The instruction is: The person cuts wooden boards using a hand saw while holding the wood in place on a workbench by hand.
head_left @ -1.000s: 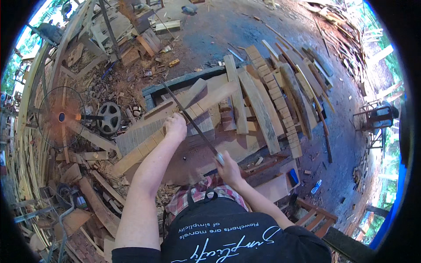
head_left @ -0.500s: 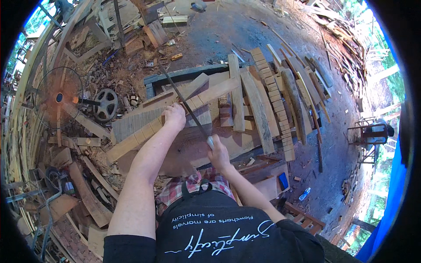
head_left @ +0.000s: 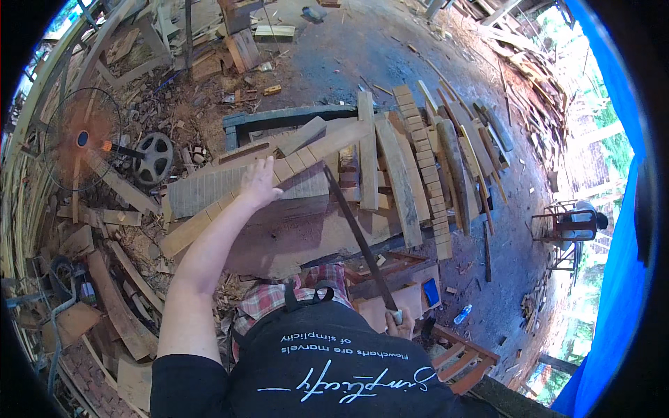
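A hand saw (head_left: 362, 245) points away from me, its dark blade pulled back so that the far tip lies near the edge of a curved wooden plank (head_left: 306, 157). My right hand (head_left: 400, 325), beside my body, is closed round the saw's pale handle. Several crosswise cut lines run along the plank, which lies slantwise over a ribbed grey wooden block (head_left: 205, 191). My left hand (head_left: 260, 184) rests on the plank with its fingers apart, holding nothing. A second plank with similar crosswise lines (head_left: 426, 167) lies to the right.
Long boards (head_left: 398, 180) lie side by side on the low workbench (head_left: 293, 117). At the left stand a round fan (head_left: 83, 139) and a spoked wheel (head_left: 152, 159). A plastic bottle (head_left: 462, 315) and a wooden chair (head_left: 564, 224) are at the right.
The saw has come off the plank and moved back toward me and right, with my right hand on it. My left hand has loosened and spread on the plank, slightly left.
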Motion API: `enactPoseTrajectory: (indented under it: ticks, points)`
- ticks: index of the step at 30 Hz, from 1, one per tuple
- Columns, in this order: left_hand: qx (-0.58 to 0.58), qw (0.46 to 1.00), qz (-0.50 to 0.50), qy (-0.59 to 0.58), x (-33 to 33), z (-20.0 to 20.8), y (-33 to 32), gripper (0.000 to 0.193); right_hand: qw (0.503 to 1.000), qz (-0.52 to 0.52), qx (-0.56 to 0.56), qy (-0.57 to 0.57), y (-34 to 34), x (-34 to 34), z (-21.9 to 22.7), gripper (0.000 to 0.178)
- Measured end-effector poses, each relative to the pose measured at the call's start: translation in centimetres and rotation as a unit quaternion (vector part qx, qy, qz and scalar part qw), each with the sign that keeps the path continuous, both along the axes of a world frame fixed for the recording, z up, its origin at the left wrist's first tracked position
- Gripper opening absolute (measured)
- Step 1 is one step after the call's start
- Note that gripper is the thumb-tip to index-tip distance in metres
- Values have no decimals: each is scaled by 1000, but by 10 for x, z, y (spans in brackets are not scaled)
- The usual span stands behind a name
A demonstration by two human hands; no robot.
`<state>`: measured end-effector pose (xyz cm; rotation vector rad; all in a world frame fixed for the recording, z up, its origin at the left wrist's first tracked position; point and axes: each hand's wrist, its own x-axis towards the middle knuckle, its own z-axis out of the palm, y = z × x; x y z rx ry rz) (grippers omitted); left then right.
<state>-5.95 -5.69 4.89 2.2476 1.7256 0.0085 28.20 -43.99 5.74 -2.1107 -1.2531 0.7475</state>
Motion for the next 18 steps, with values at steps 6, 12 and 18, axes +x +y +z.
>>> enactPoseTrajectory:
  ticks: [6, 12, 18]
  points:
    - [41, 998, 51, 19, -29, -2, -36, 83, 994, 49, 81, 47, 77, -31, -6, 22]
    - [31, 993, 115, -3, -30, -12, -42, 71, 986, 104, 102, 86, 124, -61, -26, 21]
    - [3, 983, 178, -33, -20, -2, -44, 66, 974, 163, 115, 103, 160, -88, -29, 20]
